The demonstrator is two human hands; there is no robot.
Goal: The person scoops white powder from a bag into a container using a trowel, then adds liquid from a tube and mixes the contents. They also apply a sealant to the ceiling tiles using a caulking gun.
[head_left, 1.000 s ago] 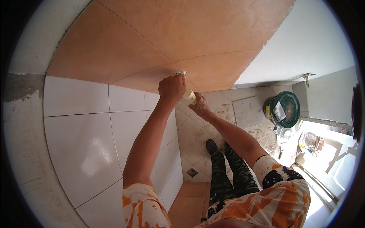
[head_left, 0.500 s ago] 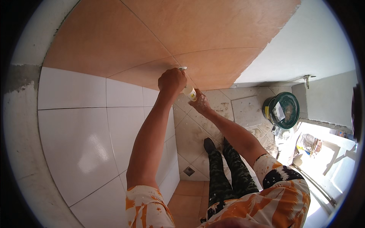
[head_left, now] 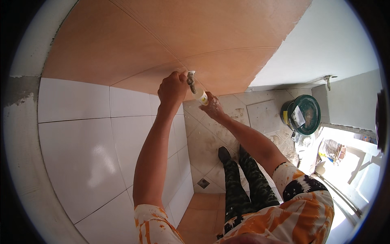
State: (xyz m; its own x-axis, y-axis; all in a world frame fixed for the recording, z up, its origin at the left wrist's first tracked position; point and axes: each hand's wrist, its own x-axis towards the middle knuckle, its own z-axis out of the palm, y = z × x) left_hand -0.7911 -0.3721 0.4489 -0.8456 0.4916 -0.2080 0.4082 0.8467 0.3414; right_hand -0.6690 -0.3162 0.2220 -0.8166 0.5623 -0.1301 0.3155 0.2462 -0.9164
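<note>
A metal tap (head_left: 191, 79) with a white collar juts from the orange-tiled wall (head_left: 227, 67). My left hand (head_left: 172, 88) is closed at the tap's left side, its fingertips against it; the exact grip is partly hidden. Below the spout, my right hand (head_left: 212, 107) is wrapped round a pale, translucent plastic bottle (head_left: 200, 96) with a small printed mark. The bottle tilts, its upper end close to the spout. Whether water runs cannot be made out.
White glossy tiles (head_left: 81, 154) cover the wall at left. A green lidded bucket (head_left: 305, 116) stands on the dusty tiled floor at right, near a bright doorway. Another small tap (head_left: 328, 80) sits on the right wall. A floor drain (head_left: 203, 183) lies beside my feet.
My left hand has shifted left, uncovering the tap that it hid before. The bottle and my right hand stay below the spout, almost unmoved.
</note>
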